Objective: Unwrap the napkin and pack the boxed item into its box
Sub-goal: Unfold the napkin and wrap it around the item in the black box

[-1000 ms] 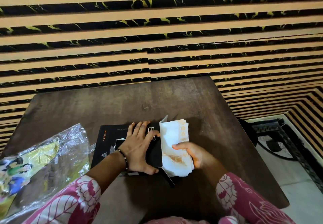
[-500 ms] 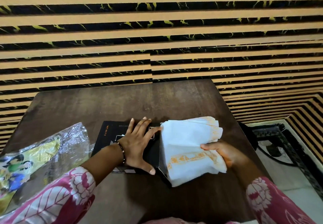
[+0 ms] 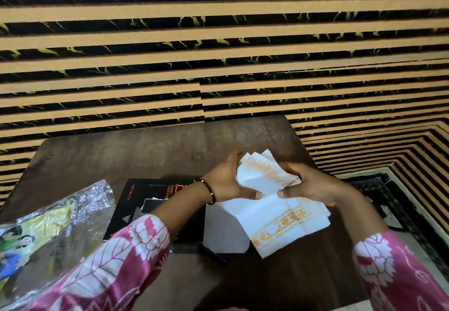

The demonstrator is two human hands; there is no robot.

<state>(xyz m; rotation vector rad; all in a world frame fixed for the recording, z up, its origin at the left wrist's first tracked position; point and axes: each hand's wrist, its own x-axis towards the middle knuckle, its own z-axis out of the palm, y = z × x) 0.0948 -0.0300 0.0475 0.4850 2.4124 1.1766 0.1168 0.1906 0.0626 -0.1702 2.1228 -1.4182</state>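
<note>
A white napkin (image 3: 272, 218) with an orange floral border is held above the dark wooden table (image 3: 136, 155), partly unfolded. My left hand (image 3: 228, 182) grips its left side and my right hand (image 3: 313, 186) grips its right side, thumbs nearly meeting at the middle fold. A flat black box (image 3: 136, 203) printed "INFINITY" lies on the table under my left forearm, with a white flap (image 3: 223, 230) sticking out at its right edge. Whatever the napkin wraps is hidden.
A crinkled clear and silver plastic bag (image 3: 56, 220) with colourful print lies at the table's left edge. A striped tan and black wall stands right behind the table. The floor and a dark patterned mat (image 3: 398, 203) lie beyond the right edge.
My left hand left the black box and took the napkin's left side. The napkin moved right and up and has opened wider between both hands.
</note>
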